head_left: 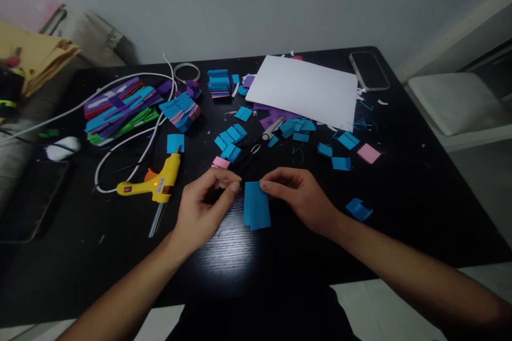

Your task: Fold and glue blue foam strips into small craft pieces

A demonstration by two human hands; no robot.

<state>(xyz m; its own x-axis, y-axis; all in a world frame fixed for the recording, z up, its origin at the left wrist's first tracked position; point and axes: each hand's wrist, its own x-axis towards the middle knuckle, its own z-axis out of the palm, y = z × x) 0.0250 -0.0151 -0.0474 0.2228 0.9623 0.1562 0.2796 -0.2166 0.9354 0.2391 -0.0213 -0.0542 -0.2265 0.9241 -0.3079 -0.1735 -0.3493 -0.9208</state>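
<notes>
A folded blue paper piece (256,206) lies on the black table (420,197) near its front edge. My left hand (204,208) and my right hand (298,194) pinch its top edge from either side, fingers curled and closed on it. Just beyond my hands lie black-handled scissors (262,141) among several small folded blue paper pieces (230,141) and a pink piece (221,162).
A yellow glue gun (154,184) with a white cable (132,144) lies left of my hands. Stacks of coloured paper strips (120,109) sit at the back left. A white sheet (306,90) and a phone (368,70) lie at the back right. Blue scraps (359,209) dot the right side.
</notes>
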